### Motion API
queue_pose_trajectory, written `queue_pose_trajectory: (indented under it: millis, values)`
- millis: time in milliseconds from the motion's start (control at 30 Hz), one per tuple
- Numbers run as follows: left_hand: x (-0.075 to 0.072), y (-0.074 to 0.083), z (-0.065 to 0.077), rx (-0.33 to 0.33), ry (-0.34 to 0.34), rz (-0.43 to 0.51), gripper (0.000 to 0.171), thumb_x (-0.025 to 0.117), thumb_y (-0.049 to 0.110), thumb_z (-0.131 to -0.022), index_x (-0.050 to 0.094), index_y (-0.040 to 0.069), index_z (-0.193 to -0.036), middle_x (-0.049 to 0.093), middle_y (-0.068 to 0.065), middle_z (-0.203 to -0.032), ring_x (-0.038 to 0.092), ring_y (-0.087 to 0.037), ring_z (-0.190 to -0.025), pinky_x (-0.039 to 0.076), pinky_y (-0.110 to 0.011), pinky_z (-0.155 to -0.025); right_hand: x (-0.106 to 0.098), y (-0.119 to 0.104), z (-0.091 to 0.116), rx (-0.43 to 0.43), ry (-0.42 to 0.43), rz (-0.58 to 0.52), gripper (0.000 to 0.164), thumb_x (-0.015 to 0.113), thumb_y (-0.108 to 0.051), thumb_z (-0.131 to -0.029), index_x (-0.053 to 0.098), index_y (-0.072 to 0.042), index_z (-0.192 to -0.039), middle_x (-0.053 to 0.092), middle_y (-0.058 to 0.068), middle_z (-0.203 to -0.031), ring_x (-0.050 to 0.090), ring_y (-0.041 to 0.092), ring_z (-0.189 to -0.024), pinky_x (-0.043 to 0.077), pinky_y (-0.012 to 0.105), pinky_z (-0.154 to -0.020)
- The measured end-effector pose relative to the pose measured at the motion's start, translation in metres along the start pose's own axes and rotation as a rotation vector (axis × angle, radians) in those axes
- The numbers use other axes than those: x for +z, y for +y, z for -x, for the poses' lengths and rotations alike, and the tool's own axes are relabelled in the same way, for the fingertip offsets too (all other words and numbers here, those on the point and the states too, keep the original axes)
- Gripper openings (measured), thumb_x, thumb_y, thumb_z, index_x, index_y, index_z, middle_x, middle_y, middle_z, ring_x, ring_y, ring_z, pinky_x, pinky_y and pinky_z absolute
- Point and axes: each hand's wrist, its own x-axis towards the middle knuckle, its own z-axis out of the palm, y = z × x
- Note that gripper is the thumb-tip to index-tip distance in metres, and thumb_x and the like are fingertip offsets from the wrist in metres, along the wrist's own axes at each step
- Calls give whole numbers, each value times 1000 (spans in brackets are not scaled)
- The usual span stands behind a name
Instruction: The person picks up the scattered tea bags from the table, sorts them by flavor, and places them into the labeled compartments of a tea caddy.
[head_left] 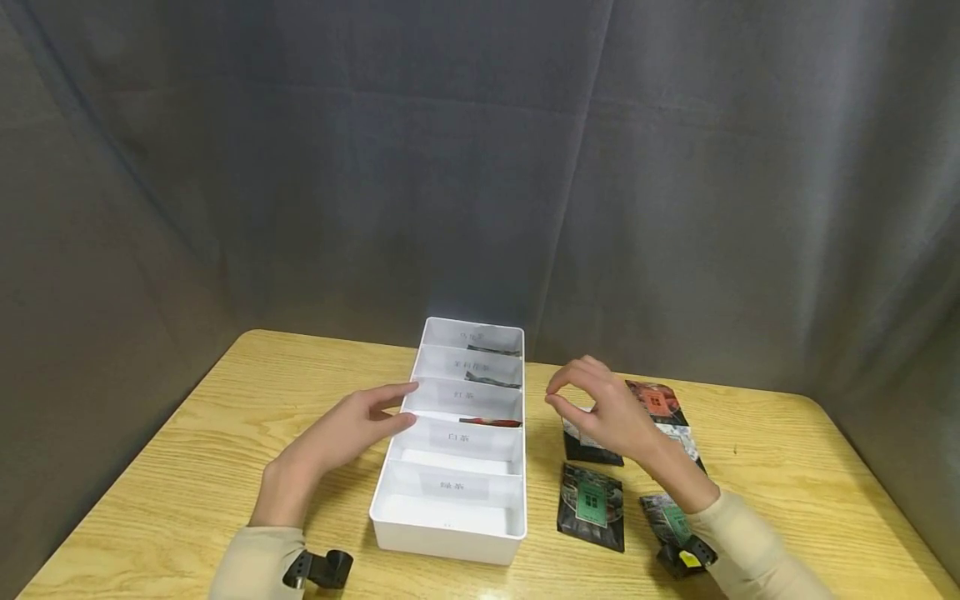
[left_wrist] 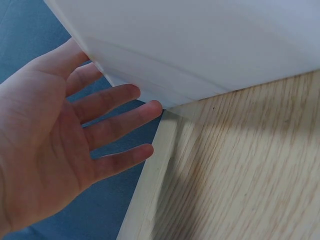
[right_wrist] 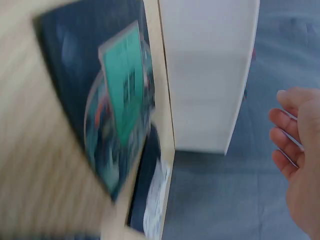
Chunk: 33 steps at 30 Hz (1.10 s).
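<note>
A long white divided box (head_left: 450,542) stands on the table, its several compartments bearing paper labels. In the head view my left hand (head_left: 348,429) is at the box's left rim, thumb and index finger touching or nearly touching it. The left wrist view shows that hand (left_wrist: 65,120) with fingers spread along the box wall. Right of the box, my right hand (head_left: 611,408) is raised, thumb and index curved toward each other with nothing visible between them. Below it lies a white-labelled packet (head_left: 592,454), partly hidden. A green-labelled packet (head_left: 591,507) lies nearer me.
A red-labelled packet (head_left: 660,402), another white-labelled packet (head_left: 684,440) and another green-labelled packet (head_left: 663,517) lie farther right, partly behind my right arm. Inside the box, a red packet (head_left: 491,422) and two dark packets stand in the three farther compartments. A grey curtain (head_left: 480,167) hangs behind.
</note>
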Motion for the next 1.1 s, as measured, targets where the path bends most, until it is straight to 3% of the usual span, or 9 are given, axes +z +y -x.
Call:
queue_pose_trajectory:
  millis: [133,233,400,633,833,1100]
  values:
    - [-1,0,0,2,-1,-3,61,59,48,-97,44,23,-151,40,-2,-158,53,-30,-133,44,-49,-111,-12,19,8,136,25,26,12,75,-11,-88,71,-20,-96,68,-8,-94,62,12,-91,55,35,-75]
    - [-1,0,0,3,2,-2,61,60,47,-97,44,23,-151,40,-2,-158,54,-30,-133,45,-49,-110,-22,36,16,262,-24,26,10,72,-16,-92,71,-18,-102,68,-3,-98,63,17,-93,58,40,-74]
    - [-1,1,-1,3,0,-4,62,60,48,-97,44,23,-151,40,-2,-158,53,-30,-133,45,-49,-111,-32,70,32,434,-125,54,19,67,-21,-96,69,-10,-111,66,7,-107,64,28,-102,59,53,-85]
    - [-1,0,-1,5,0,-1,61,60,47,-97,44,23,-151,40,-3,-158,52,-32,-134,44,-50,-111,-40,116,61,597,-170,124,26,63,-21,-99,68,-2,-116,65,16,-111,66,33,-98,59,49,-77]
    - [0,0,-1,4,3,4,61,60,48,-97,44,23,-151,40,-3,-158,53,-32,-133,44,-49,-111,-51,134,72,680,-195,118,33,63,-26,-99,65,0,-119,64,19,-114,62,36,-102,53,53,-85]
    - [0,-1,-1,-1,3,-2,61,60,48,-97,44,24,-151,40,-3,-157,53,-31,-134,44,-49,-111,-55,143,76,718,-251,129,37,64,-28,-98,65,2,-118,63,20,-110,59,32,-97,52,44,-80]
